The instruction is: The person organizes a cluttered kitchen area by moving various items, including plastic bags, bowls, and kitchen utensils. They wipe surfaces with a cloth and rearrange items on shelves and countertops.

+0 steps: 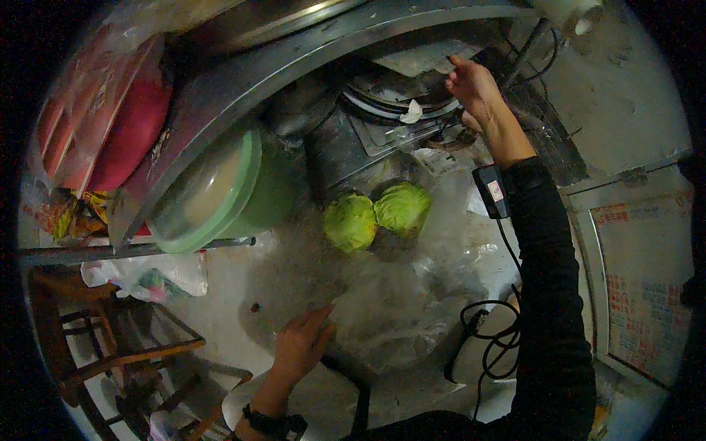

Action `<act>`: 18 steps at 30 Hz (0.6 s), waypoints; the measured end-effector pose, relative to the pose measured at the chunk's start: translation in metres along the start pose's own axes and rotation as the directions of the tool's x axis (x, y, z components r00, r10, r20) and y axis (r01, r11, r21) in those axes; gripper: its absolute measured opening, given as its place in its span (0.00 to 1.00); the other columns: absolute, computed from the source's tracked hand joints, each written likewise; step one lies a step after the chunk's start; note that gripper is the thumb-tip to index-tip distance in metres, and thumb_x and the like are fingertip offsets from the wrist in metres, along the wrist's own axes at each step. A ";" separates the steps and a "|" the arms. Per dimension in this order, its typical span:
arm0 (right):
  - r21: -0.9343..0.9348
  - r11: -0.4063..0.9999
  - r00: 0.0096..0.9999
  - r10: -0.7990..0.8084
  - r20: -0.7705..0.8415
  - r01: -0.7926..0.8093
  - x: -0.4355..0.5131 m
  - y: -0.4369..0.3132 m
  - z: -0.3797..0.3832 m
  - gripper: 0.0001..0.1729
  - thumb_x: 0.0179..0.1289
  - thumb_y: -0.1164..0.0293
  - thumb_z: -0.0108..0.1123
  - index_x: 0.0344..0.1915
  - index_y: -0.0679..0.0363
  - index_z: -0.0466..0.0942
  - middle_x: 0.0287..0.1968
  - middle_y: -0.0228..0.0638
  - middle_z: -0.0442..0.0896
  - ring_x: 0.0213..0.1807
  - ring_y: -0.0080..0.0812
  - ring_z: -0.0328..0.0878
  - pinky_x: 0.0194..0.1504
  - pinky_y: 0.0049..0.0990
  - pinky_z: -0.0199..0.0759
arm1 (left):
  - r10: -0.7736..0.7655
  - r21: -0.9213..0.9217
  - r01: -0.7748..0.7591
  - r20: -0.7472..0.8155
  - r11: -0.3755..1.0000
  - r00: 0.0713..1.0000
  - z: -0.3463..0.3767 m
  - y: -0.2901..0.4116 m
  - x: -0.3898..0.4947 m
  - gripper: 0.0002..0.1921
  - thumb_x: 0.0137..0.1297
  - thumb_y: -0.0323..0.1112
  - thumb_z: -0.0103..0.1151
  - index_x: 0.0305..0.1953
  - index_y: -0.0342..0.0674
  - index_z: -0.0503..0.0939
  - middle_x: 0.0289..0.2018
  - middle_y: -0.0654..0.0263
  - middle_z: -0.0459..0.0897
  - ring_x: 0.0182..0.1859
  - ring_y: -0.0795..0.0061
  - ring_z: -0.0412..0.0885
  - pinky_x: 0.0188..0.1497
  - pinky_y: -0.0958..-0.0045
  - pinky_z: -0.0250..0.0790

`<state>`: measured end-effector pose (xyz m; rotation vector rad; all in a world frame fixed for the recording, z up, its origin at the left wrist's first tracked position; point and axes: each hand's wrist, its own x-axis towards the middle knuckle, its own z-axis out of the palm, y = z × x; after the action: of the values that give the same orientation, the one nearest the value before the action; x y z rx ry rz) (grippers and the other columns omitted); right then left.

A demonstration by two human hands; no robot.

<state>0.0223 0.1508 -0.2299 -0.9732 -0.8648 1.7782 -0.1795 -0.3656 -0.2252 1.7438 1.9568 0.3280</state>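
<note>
Two green cabbages (350,222) lie side by side on the floor ahead of me, by a clear plastic bag or sheet (386,325). At the bag's left edge is my left hand (305,337), palm down, thumb apart from the fingers; no object shows in it. Out ahead to the right, my right hand (475,84) is raised beside a stack of round pans or lids (402,113) under the counter. Its fingers are curled, and whether they hold something small is unclear. A white scrap (411,112) rests at the stack's rim.
A green plastic tub (248,187) stands under the metal counter edge (265,82). Wooden stools (132,353) are at left. A black power adapter (490,192) and coiled cable (491,331) lie near my right sleeve. A printed panel (645,275) stands at right.
</note>
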 end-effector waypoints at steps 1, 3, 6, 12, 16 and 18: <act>-0.025 1.000 1.000 0.013 -0.014 -0.014 0.003 0.008 -0.006 0.06 0.68 0.70 0.59 0.40 0.60 0.74 0.22 0.29 0.72 0.27 0.26 0.71 0.36 0.28 0.71 | -0.018 -0.031 0.018 0.014 0.999 1.000 -0.001 0.001 -0.001 0.21 0.65 0.37 0.59 0.59 0.45 0.74 0.46 0.55 0.83 0.44 0.50 0.82 0.46 0.56 0.75; -0.054 0.998 1.000 0.025 0.015 -0.024 0.009 0.021 -0.019 0.06 0.68 0.70 0.59 0.39 0.60 0.74 0.22 0.29 0.72 0.28 0.27 0.72 0.35 0.28 0.70 | -0.030 -0.049 0.031 0.023 0.998 0.999 -0.001 0.003 -0.001 0.20 0.65 0.36 0.59 0.59 0.46 0.74 0.46 0.55 0.83 0.44 0.51 0.82 0.46 0.56 0.75; -0.144 0.989 0.999 0.034 0.020 -0.031 0.016 0.034 -0.038 0.12 0.67 0.63 0.60 0.38 0.61 0.74 0.26 0.33 0.76 0.25 0.30 0.75 0.30 0.30 0.76 | -0.026 -0.028 0.026 -0.007 0.999 1.000 -0.002 0.006 -0.002 0.20 0.64 0.35 0.60 0.58 0.46 0.75 0.45 0.56 0.83 0.43 0.51 0.82 0.45 0.57 0.76; -0.454 0.887 0.997 0.060 -0.057 -0.080 0.023 0.053 -0.073 0.22 0.69 0.51 0.56 0.39 0.62 0.78 0.28 0.40 0.82 0.26 0.38 0.83 0.25 0.32 0.75 | -0.060 -0.065 0.061 0.010 0.996 0.998 -0.004 0.009 0.001 0.19 0.64 0.35 0.60 0.56 0.46 0.76 0.44 0.56 0.84 0.41 0.52 0.83 0.43 0.58 0.76; -0.787 0.604 0.951 -0.299 -0.074 0.128 0.007 0.081 -0.077 0.22 0.70 0.50 0.55 0.39 0.59 0.76 0.23 0.30 0.79 0.21 0.23 0.74 0.22 0.25 0.65 | -0.059 -0.052 0.060 0.019 0.997 0.998 -0.005 0.011 -0.001 0.18 0.64 0.35 0.60 0.55 0.46 0.77 0.43 0.57 0.84 0.41 0.54 0.83 0.42 0.58 0.76; -0.710 0.699 0.995 -0.096 0.018 0.080 -0.014 0.102 -0.069 0.19 0.71 0.53 0.55 0.40 0.58 0.76 0.23 0.29 0.79 0.21 0.23 0.74 0.22 0.24 0.66 | -0.049 -0.063 0.050 0.013 0.997 0.999 -0.006 0.009 0.000 0.18 0.64 0.35 0.60 0.55 0.45 0.77 0.43 0.57 0.84 0.40 0.55 0.83 0.41 0.59 0.76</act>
<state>0.0486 0.1126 -0.3448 -1.3989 -1.6270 1.3336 -0.1744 -0.3629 -0.2157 1.6515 1.9569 0.3573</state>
